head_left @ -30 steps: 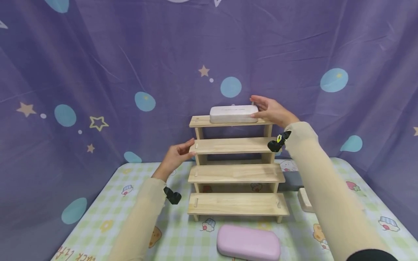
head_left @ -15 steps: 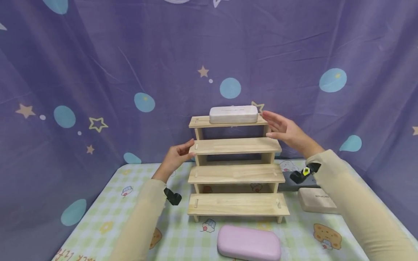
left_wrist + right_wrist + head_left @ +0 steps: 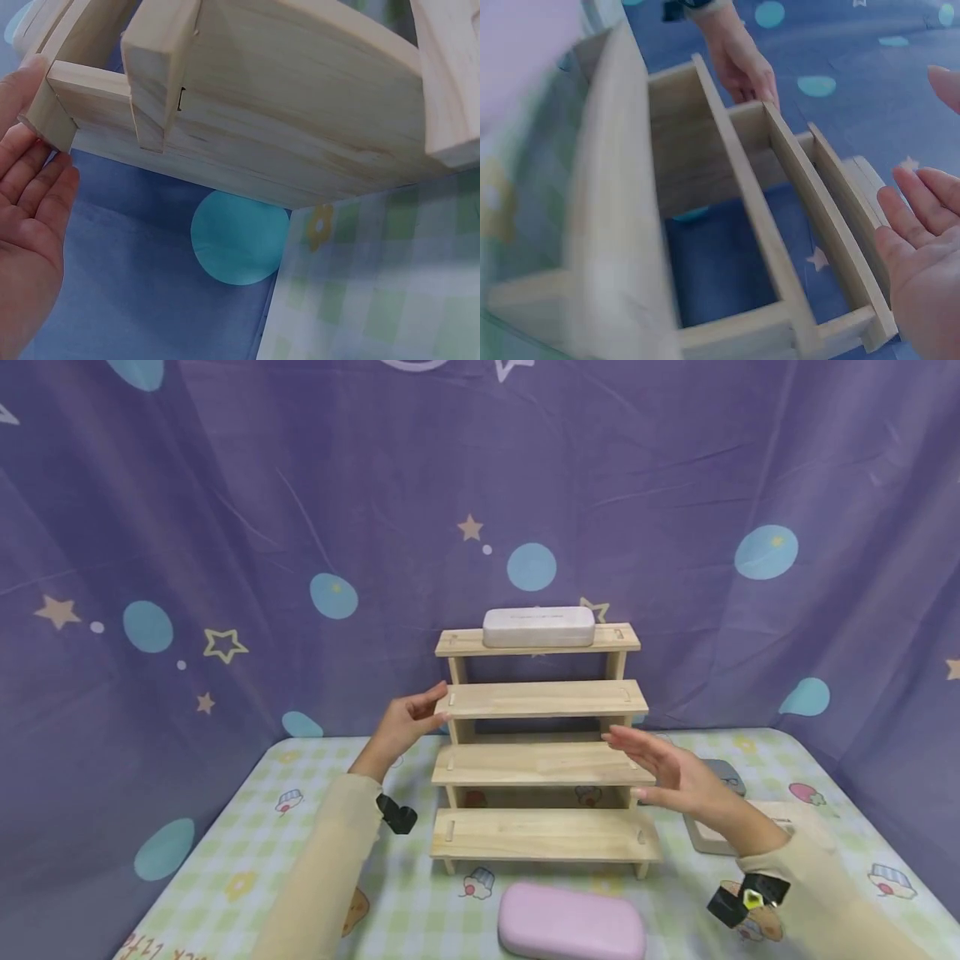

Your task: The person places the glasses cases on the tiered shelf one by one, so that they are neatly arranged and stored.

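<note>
In the head view, the wooden rack point(image 3: 542, 765) stands upright in the middle of things, four shelves stepping up toward the back. At its left end I see the left hand point(image 3: 403, 725) pinching the end of the second shelf from the top; the left wrist view shows the thumb on one side of the board and the fingers on the other. The right hand point(image 3: 678, 781) hovers by the rack's right end, fingers fairly straight, thumb apart, holding nothing; whether a fingertip grazes the wood I cannot tell.

A white case point(image 3: 538, 627) lies lengthwise on the top shelf, a little left of its middle. In front of the rack, a pink case point(image 3: 572, 921) rests on the surface point(image 3: 262, 843), which wears a green-and-white checked cloth. Over to the right, a beige case point(image 3: 806, 827) and a grey case point(image 3: 723, 770) lie partly hidden behind the right arm. Behind everything hangs a purple curtain point(image 3: 405, 485) printed with stars and blue balloons.
</note>
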A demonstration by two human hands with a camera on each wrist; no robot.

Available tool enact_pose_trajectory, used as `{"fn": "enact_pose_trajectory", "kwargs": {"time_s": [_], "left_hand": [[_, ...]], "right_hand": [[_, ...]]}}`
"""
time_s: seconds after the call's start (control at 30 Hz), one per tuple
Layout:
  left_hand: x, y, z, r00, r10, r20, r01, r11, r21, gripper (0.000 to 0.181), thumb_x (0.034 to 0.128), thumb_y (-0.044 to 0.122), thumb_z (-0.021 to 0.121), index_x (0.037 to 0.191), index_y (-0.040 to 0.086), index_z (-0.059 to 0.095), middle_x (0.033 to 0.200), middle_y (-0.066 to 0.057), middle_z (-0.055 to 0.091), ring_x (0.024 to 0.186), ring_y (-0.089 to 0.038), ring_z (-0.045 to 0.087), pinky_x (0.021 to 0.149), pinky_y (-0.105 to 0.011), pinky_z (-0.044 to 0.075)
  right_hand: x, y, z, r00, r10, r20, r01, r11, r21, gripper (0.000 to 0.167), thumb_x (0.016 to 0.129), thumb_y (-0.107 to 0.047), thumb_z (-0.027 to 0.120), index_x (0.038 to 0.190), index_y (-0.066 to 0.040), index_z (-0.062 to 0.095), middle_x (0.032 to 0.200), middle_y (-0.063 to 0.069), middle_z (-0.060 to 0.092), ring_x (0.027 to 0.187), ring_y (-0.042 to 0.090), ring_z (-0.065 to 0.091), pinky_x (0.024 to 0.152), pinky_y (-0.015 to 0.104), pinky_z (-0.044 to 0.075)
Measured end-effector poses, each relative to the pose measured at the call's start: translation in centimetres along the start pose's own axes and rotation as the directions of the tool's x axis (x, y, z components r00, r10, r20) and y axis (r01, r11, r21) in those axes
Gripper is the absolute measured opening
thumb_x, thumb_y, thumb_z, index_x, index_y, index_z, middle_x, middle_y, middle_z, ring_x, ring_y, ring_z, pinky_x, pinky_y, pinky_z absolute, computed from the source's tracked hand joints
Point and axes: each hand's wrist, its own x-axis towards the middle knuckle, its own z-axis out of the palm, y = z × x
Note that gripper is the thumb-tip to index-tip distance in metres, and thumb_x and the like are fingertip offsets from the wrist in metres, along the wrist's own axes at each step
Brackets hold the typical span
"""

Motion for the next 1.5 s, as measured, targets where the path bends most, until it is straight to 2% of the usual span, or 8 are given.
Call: {"fn": "enact_pose_trajectory", "kwargs": {"time_s": [0.47, 0.63, 0.83, 1.1, 1.2, 1.3, 1.47, 1.5], "left_hand": [[0.1, -0.5, 0.2, 1.0, 0.024, -0.006, -0.024, 1.0, 0.007, 0.053, 0.0863, 0.014, 0.069, 0.136, 0.006, 0.051, 0.145, -0.002, 0.042, 0.132, -0.017, 0.04, 0.1, -0.021, 0.041], [0.1, -0.4, 0.1, 1.0, 0.019, -0.016, -0.019, 1.0, -0.017, 0.053, 0.0861, 0.01, 0.069, 0.135, 0.005, 0.05, 0.145, -0.003, 0.041, 0.132, -0.018, 0.04, 0.1, -0.021, 0.041], [-0.7, 1.3, 0.3, 1.0, 0.019, 0.003, -0.019, 0.999, -0.032, 0.052, 0.0863, 0.004, 0.068, 0.134, -0.002, 0.048, 0.145, -0.01, 0.039, 0.132, -0.023, 0.039, 0.098, -0.019, 0.041], [-0.5, 0.9, 0.1, 1.0, 0.025, -0.01, -0.026, 0.999, -0.042, 0.052, 0.0855, 0.005, 0.069, 0.134, -0.001, 0.05, 0.144, -0.009, 0.041, 0.131, -0.023, 0.041, 0.095, -0.017, 0.043], [-1.0, 2.0, 0.3, 1.0, 0.018, 0.003, -0.018, 0.999, -0.046, 0.052, 0.0862, 0.002, 0.067, 0.134, -0.003, 0.048, 0.145, -0.011, 0.039, 0.132, -0.025, 0.04, 0.096, -0.018, 0.043], [-1.0, 2.1, 0.3, 1.0, 0.015, 0.008, -0.014, 0.999, -0.03, 0.052, 0.0868, 0.004, 0.067, 0.135, -0.002, 0.047, 0.145, -0.009, 0.039, 0.132, -0.023, 0.039, 0.097, -0.019, 0.042], [-0.7, 1.3, 0.2, 1.0, 0.029, 0.009, -0.029, 0.999, -0.024, 0.053, 0.0869, 0.005, 0.067, 0.135, -0.001, 0.047, 0.145, -0.01, 0.039, 0.132, -0.025, 0.039, 0.098, -0.02, 0.042], [-0.6, 1.0, 0.2, 1.0, 0.031, 0.007, -0.03, 0.999, -0.025, 0.053, 0.0868, 0.005, 0.067, 0.135, -0.001, 0.048, 0.145, -0.009, 0.039, 0.132, -0.024, 0.04, 0.098, -0.02, 0.042]], "right_hand": [[-5.2, 1.2, 7.1, 1.0, -0.002, 0.001, 0.002, 0.99, 0.14, 0.06, 0.08, 0.023, 0.052, 0.136, 0.016, 0.03, 0.14, 0.007, 0.047, 0.129, 0.013, 0.044, 0.109, 0.018, 0.03], [-7.1, 1.3, 8.8, 0.993, 0.11, 0.029, -0.114, 0.976, 0.186, 0.058, 0.084, 0.019, 0.051, 0.139, 0.009, 0.033, 0.141, 0.018, 0.043, 0.13, 0.01, 0.042, 0.107, 0.017, 0.032], [-9.0, 1.1, 9.5, 0.945, 0.318, 0.08, -0.328, 0.91, 0.255, 0.052, 0.092, 0.007, 0.05, 0.142, 0.002, 0.035, 0.143, 0.014, 0.044, 0.129, 0.004, 0.04, 0.101, 0.013, 0.033], [-9.8, 2.1, 9.8, 0.932, 0.355, 0.073, -0.362, 0.896, 0.258, 0.054, 0.09, 0.006, 0.054, 0.14, 0.007, 0.034, 0.141, 0.023, 0.041, 0.129, 0.002, 0.039, 0.1, 0.012, 0.032], [-9.8, 2.6, 9.9, 0.928, 0.359, 0.097, -0.372, 0.888, 0.268, 0.058, 0.089, 0.003, 0.057, 0.142, 0.006, 0.033, 0.142, 0.025, 0.039, 0.129, 0.004, 0.039, 0.099, 0.014, 0.034], [-9.9, 2.8, 9.8, 0.904, 0.41, 0.121, -0.426, 0.848, 0.316, 0.063, 0.089, -0.004, 0.06, 0.144, 0.005, 0.03, 0.145, 0.024, 0.035, 0.128, 0.006, 0.04, 0.098, 0.016, 0.036], [-9.9, 3.2, 10.0, 0.832, 0.533, 0.152, -0.544, 0.735, 0.405, 0.072, 0.089, -0.012, 0.063, 0.146, 0.003, 0.023, 0.146, 0.018, 0.033, 0.124, 0.016, 0.045, 0.097, 0.021, 0.04], [-9.8, 3.3, 10.1, 0.826, 0.543, 0.151, -0.553, 0.728, 0.405, 0.073, 0.088, -0.012, 0.064, 0.146, 0.004, 0.023, 0.146, 0.018, 0.033, 0.124, 0.017, 0.045, 0.097, 0.022, 0.041]]}}
